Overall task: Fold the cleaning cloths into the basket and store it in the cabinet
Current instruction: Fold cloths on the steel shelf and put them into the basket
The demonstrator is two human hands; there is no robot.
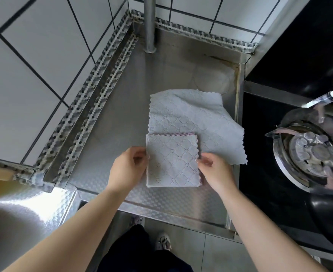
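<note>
Take the folded cloth (172, 160) as your landmark: left of it the steel counter (106, 134) lies bare to the wall. Behind it the spread cloth (191, 122) covers the surface, the pipe (149, 24) stands farther back, and the stove burner (307, 154) blocks your right.

The folded cloth (172, 160) is pale grey with a quilted diamond pattern and a thin pink scalloped edge, and the larger cloth (191, 122) beneath it is light blue-grey in the same diamond weave. The counter (110, 134) is dull silver steel (its front lip embossed in small checks), edged by a grey-and-black honeycomb strip (95, 91). White wall tiles (24, 71) carry dark grout lines, and the stove top (263, 154) is glossy black.
</note>
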